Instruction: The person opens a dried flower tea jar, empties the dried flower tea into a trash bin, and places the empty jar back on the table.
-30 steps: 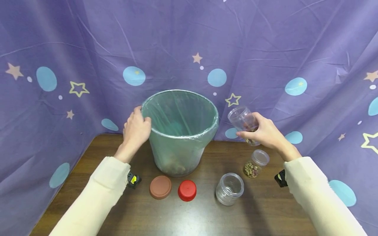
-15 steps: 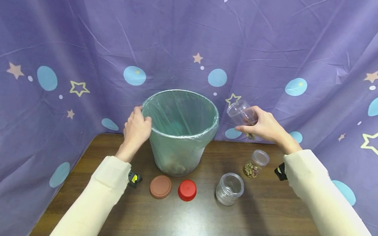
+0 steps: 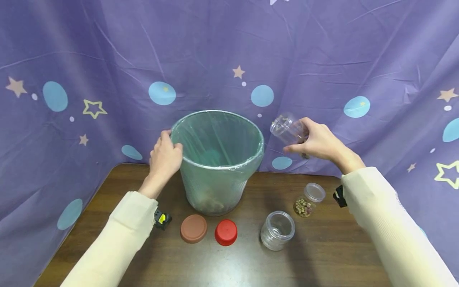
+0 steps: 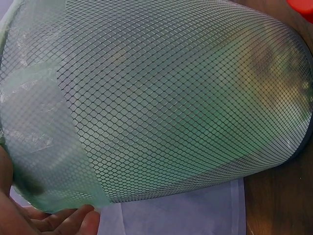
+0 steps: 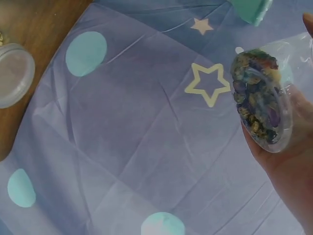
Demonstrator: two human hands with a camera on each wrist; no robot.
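Observation:
My left hand (image 3: 165, 159) grips the left rim of a mesh trash bin (image 3: 211, 191), which is lined with a thin green bag (image 3: 216, 137). In the left wrist view the fingertips (image 4: 90, 223) show at the bin's rim. My right hand (image 3: 320, 141) holds a clear jar (image 3: 285, 129) in the air, right of the bin and apart from it. The jar leans, its mouth up and toward the bin. Dried flower-like bits (image 5: 257, 100) lie at the jar's bottom in the right wrist view.
A smaller lidded jar (image 3: 309, 200) with dried buds stands below the right hand. Nearer are an open clear jar (image 3: 277, 231), a red lid (image 3: 226, 232) and a brown lid (image 3: 193, 229) on the wooden table (image 3: 247, 265). A purple curtain (image 3: 215, 44) hangs behind.
My right hand has raised the jar, moved it slightly left toward the bin and tilted it further. The left hand has stayed on the rim.

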